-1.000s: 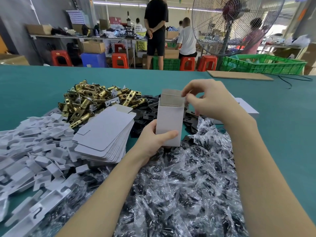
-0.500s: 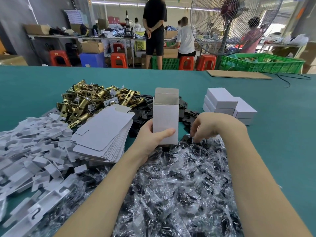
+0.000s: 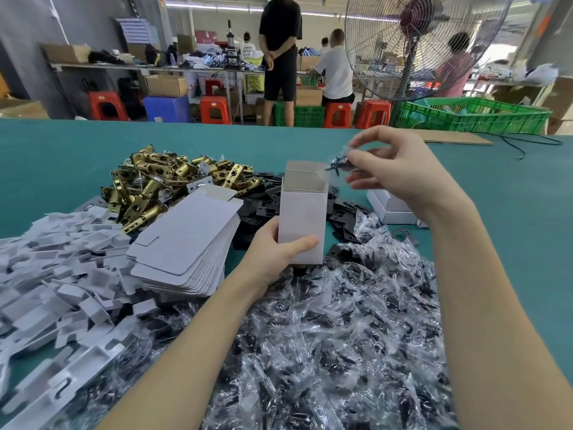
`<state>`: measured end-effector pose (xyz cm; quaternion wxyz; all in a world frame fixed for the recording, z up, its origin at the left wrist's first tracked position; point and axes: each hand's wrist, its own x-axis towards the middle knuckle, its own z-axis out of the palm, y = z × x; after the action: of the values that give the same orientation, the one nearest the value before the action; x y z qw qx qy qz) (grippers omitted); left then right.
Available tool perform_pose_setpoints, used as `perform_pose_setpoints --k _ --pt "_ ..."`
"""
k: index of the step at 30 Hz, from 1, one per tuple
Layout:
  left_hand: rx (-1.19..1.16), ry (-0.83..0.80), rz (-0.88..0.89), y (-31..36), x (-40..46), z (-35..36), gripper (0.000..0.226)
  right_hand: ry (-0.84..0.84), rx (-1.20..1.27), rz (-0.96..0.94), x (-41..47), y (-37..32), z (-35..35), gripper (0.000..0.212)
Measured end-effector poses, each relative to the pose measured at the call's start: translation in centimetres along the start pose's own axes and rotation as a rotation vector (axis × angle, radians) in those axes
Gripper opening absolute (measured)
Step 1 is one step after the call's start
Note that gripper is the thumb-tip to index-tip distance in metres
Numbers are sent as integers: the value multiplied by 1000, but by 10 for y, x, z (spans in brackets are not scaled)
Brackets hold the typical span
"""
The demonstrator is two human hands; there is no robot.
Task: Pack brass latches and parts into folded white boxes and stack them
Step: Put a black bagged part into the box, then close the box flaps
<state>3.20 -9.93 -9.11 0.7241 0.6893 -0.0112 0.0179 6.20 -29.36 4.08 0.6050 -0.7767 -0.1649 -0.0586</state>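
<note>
Brass latches [image 3: 161,178] lie in a shiny gold heap on the green table [image 3: 62,150], past my left arm. They look hard and smooth, with round tubes and flat plates.

From my head camera, my left hand [image 3: 273,252] holds a white box [image 3: 302,212] standing up. My thumb lies across its front and my other fingers curl round the back. The box is tall, made of smooth card, and its top is open with the flap sticking up behind. It is plain brown card inside.

My right hand [image 3: 393,169] is up in the air, just beside the open top of the box. My thumb and fingers pinch a small bag [image 3: 339,164] of clear crinkly plastic with dark metal bits inside. The bag is a bit blurry, so I cannot tell the shape of the bits.

Flat white box cards [image 3: 186,243] sit in a neat stack left of my hand, with rounded corners. Bent white card pieces [image 3: 55,274] are heaped at the far left. Flat black plates [image 3: 257,206] lie behind the box. Many more clear bags [image 3: 341,352] make a big shiny, wrinkly pile under my arms. Closed white boxes [image 3: 390,209] sit behind my right wrist, partly hidden.
</note>
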Motion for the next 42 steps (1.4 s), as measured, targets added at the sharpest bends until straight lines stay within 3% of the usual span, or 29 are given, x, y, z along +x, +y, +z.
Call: perform_pose_setpoints --k 3,6,8,11,17,21,25,31,34,38,42 --pt "14 -27 22 -1 -1 0 55 11 -37 -73 0 -5 16 8" --pt "22 -23 44 -1 -2 0 56 -28 -446 -176 1 -1 31 11" --pt "24 -16 45 -1 -1 0 55 -62 -580 -225 0 0 39 12" --pt "27 -22 34 -2 -1 0 50 -110 -498 -241 -1 0 48 3" --pt "22 -11 22 -2 0 0 49 -234 -555 -192 -1 1 46 14" --pt "40 -47 46 -2 0 0 46 -112 -543 -227 1 1 37 10" --pt "41 -60 54 -2 -1 0 46 -79 -685 -216 2 -1 33 6" --pt "46 -45 55 -4 0 0 48 61 -754 -335 2 -11 23 5" --pt "46 -63 63 -3 -1 0 48 -14 -889 -280 0 -7 29 3" --pt "15 -59 56 -2 -2 0 51 -40 -893 -275 0 -6 38 6" --pt "24 -63 53 -3 -1 1 48 -259 -937 -117 -3 -10 35 18"
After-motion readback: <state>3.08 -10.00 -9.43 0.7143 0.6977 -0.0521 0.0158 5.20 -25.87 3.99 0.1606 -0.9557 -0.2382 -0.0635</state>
